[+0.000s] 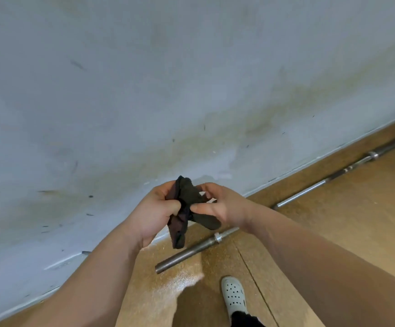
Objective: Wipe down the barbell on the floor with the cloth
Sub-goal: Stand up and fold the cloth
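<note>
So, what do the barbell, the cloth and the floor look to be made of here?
Barbell: metal, probably steel; grey and dull on the near sleeve, brighter and shinier along the thin shaft.
Cloth: soft dark fabric, matte; it creases and droops where held.
Floor: speckled tan panels, perhaps cork or particle board, with a seam between them and a glossy glare patch.

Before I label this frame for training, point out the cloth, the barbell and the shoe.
cloth (190, 191): head view, on its upper dark fold.
barbell (187, 253): head view, middle of the near sleeve.
shoe (233, 293): head view, on its white perforated top.
</note>
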